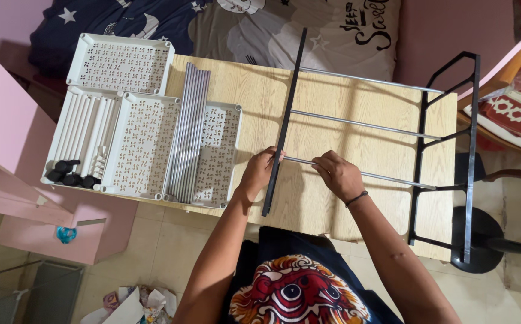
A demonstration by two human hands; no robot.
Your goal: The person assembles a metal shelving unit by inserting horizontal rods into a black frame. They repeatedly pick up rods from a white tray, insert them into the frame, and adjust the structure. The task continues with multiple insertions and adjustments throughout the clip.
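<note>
the left hand (259,170) is closed around a long black side bar (285,123) that lies on a light wooden tabletop (356,99), running from the far edge toward the person at a slight slant. the fingers wrap over the bar from its left side, gripping it just where the nearest of three thin silver rods (392,179) meets it. the right hand (337,174) sits just to the right of the bar, its fingers curled and pinching that same rod close to its left end, so the rod's end lies between the two hands, right at the fingertips. a dark band circles the right wrist.

the middle rod (365,125) and the far rod (371,80) lie roughly parallel to the near one, each reaching from the black bar across to a black metal end frame (472,156) resting at the right edge of the table and overhanging it.

to the left of the bar, well apart from the hands, several white perforated plastic trays (142,144) lie side by side. a bundle of spare silver rods (189,129) lies across them, and the leftmost tray holds white tubes (83,129) and some small black caps (68,174). a patterned blanket (242,18) shows beyond the table.
</note>
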